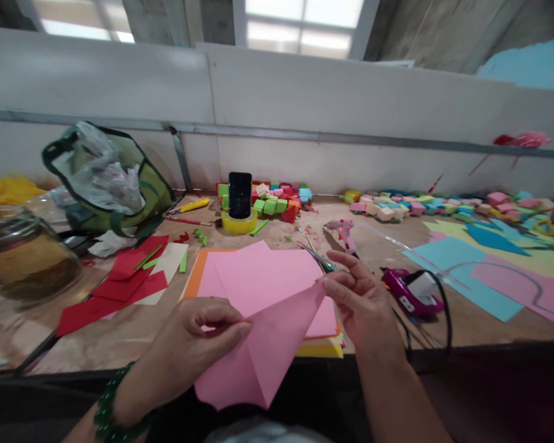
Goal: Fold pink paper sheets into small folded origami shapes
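Observation:
A folded pink paper point(263, 351) hangs between both hands, over the table's front edge. My left hand point(203, 338), with a green bead bracelet point(108, 400) on the wrist, pinches its upper left edge between thumb and index finger. My right hand point(357, 295) pinches the right corner, its other fingers loosely bent. Behind it lies a stack of pink sheets point(258, 274), with orange and yellow sheets showing at its edges. Scissors point(321, 261) rest at the stack's far right edge, partly hidden by my right hand.
A phone point(240, 195) stands in a yellow tape roll point(239, 223). Nearby are a pink glue gun point(344, 234) and a magenta power strip point(410, 295) with a black cable. Red paper point(120, 283), a jar point(23, 258) and a green bag point(154, 197) occupy the left; coloured sheets point(461, 264) lie right.

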Motion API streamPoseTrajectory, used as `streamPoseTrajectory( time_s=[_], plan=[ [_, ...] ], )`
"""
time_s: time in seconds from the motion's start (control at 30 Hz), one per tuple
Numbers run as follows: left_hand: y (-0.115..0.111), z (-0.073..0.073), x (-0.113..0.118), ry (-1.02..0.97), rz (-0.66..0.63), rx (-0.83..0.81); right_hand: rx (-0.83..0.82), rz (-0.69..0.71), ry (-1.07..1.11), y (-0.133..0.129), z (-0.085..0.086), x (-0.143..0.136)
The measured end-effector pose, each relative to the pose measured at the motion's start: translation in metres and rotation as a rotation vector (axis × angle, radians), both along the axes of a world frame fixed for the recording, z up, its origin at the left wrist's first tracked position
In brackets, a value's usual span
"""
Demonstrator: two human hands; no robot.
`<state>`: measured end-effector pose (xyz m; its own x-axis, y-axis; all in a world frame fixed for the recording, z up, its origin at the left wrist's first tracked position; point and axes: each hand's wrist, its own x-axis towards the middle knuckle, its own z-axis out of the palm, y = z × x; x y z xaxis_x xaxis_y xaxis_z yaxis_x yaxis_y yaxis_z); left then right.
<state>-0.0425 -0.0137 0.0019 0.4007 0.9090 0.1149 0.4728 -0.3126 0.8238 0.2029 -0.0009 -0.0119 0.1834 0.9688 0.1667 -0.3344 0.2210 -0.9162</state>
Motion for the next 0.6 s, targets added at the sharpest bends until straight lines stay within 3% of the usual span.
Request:
streamPoseTrajectory(
  time_s=[0.27,0.47,0.6],
  plan=[
    [0.010,-0.007,0.000,-0.082,-0.009,-0.130,0.009,-0.027,0.009,0.004,-0.004,-0.005],
    [0.013,-0.010,0.001,-0.160,0.023,-0.171,-0.144,0.195,0.027,0.003,-0.015,-0.020],
    [0.012,-0.010,0.002,-0.183,-0.002,-0.185,-0.152,0.181,0.004,0.002,-0.020,-0.025]
  ],
)
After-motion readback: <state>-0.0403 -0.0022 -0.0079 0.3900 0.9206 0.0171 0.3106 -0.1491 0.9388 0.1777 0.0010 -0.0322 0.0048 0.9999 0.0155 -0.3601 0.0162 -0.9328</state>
